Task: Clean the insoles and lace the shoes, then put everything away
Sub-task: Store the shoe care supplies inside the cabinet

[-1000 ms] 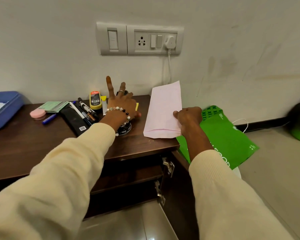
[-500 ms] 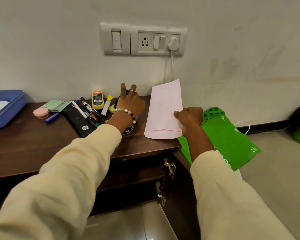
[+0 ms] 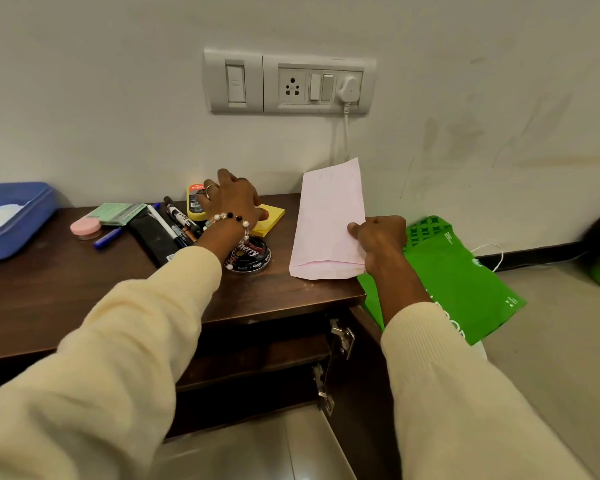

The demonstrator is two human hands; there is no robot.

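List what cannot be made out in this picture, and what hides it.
- Yellow pad, head view: partly under the left hand.
- Polish tin: the wrist covers part of its lid.
- Left hand's grip: whether it holds anything cannot be told.
- Envelope, pinched by the right hand: contents unseen.
- Blue tray: cut by the left edge.
- Cabinet inside: too dark.

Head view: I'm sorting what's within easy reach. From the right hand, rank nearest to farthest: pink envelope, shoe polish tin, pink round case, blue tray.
1. Pink envelope, pinched in the right hand.
2. Shoe polish tin, left of the envelope.
3. Pink round case, further left.
4. Blue tray, at the far left edge.
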